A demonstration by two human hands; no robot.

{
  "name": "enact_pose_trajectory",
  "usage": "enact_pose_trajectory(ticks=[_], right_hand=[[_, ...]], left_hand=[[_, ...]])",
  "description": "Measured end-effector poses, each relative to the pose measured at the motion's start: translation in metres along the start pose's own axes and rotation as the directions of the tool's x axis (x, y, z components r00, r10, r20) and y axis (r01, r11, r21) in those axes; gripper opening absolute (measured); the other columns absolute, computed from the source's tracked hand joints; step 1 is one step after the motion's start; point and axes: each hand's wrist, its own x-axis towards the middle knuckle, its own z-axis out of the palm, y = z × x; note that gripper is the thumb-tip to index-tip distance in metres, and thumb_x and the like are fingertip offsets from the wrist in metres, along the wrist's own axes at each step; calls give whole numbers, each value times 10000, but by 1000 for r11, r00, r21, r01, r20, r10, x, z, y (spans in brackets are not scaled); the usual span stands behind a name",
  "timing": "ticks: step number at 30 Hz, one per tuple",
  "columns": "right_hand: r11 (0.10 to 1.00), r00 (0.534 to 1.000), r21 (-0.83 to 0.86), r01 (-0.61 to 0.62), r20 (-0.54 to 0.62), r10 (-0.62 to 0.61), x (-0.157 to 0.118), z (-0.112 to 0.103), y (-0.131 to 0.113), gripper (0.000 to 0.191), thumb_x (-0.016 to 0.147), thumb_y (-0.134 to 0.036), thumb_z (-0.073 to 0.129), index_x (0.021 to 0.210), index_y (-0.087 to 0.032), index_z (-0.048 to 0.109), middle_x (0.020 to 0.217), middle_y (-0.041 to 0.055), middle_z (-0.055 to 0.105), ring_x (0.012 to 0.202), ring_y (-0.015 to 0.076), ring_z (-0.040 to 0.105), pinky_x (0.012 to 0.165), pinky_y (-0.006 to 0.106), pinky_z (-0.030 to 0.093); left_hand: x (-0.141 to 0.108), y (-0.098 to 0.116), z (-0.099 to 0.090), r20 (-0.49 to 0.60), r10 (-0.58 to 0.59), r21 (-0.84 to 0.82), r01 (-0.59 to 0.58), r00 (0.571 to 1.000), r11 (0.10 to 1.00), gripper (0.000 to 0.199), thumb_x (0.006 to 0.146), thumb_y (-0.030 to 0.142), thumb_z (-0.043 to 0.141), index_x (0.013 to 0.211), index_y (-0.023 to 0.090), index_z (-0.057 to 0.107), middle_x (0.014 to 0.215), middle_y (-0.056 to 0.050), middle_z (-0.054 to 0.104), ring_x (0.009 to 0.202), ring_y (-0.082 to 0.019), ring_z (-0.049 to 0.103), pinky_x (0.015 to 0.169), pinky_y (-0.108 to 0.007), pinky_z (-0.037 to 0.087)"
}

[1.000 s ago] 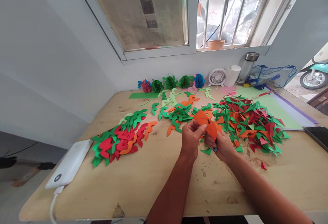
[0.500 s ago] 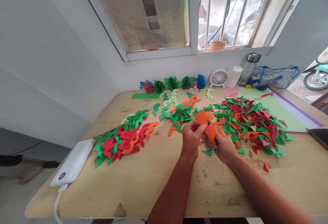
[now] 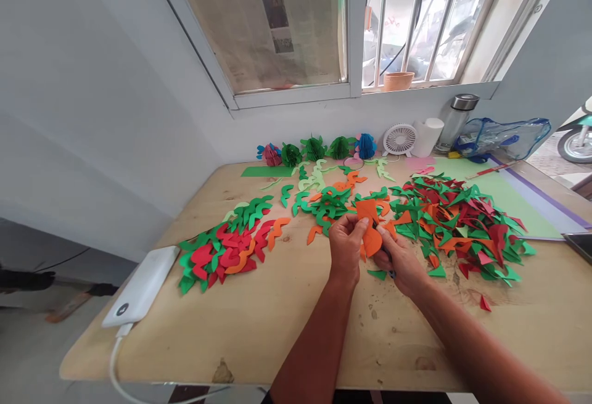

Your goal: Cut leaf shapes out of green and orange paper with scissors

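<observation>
Orange paper (image 3: 372, 242) might tear if your left hand (image 3: 345, 248), pinching it, twists against the dark tool (image 3: 392, 273) your right hand (image 3: 407, 263) grips.

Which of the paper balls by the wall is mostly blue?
The rightmost ball, beside the white fan; the three middle balls are green, the leftmost ball mainly pink.

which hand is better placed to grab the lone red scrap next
Likely the right hand, nearer the red scrap; the left hand, pinching orange paper, would have to cross the right arm. The right does hold a dark tool, though.
</observation>
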Motion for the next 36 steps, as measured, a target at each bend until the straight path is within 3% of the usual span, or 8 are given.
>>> enact_pose_trajectory(ticks=[10,29,36], right_hand=[[1000,1000,-13,16,-4,-16,1,2,-4,564,670,-652,709,533,-200,402,438,-86,290,391,45,188,368,197,131],[997,1000,-72,-12,15,13,0,-2,-2,551,721,-643,668,551,-208,376,451,-85,282,408,52,178,383,209,115],[999,1000,-52,-16,-11,16,0,0,-3,553,680,-660,692,564,-201,406,479,-89,277,419,49,170,386,205,110]], left_hand=[[0,0,0,41,-39,67,36,998,997,230,632,322,749,615,149,598,574,15,592,540,-91,528,573,-217,441],[2,0,-2,4,-58,81,57,998,995,270,609,342,761,592,152,570,569,28,551,534,-83,490,547,-213,379],[1,-2,-2,29,-62,93,60,998,994,215,627,293,728,608,146,572,585,17,574,550,-86,502,562,-215,410]])
